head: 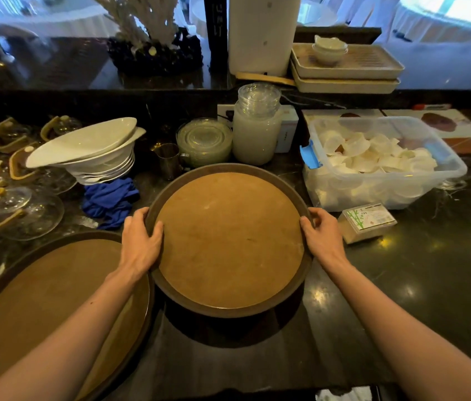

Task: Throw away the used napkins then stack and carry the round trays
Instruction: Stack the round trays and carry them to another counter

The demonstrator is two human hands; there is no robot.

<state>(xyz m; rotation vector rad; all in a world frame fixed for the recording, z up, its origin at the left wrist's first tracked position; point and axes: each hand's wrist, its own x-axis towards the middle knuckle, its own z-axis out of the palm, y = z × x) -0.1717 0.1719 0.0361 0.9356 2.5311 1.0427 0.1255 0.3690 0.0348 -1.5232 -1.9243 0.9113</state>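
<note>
A round brown tray [228, 241] with a dark rim is held a little above the dark counter, casting a shadow below it. My left hand [140, 237] grips its left rim, thumb inside. On the opposite rim my right hand [322, 234] holds on. A second, larger round tray [40, 308] lies flat on the counter at the lower left, partly under my left forearm. No napkins are visible on either tray.
Stacked white bowls [95, 151] and a blue cloth [109, 201] sit left of the held tray. Glass lids [17, 209] crowd the far left. Glass plates [203, 141], a jar [257, 134], a plastic tub [379, 163] and a toothpick box [366, 222] lie behind and right.
</note>
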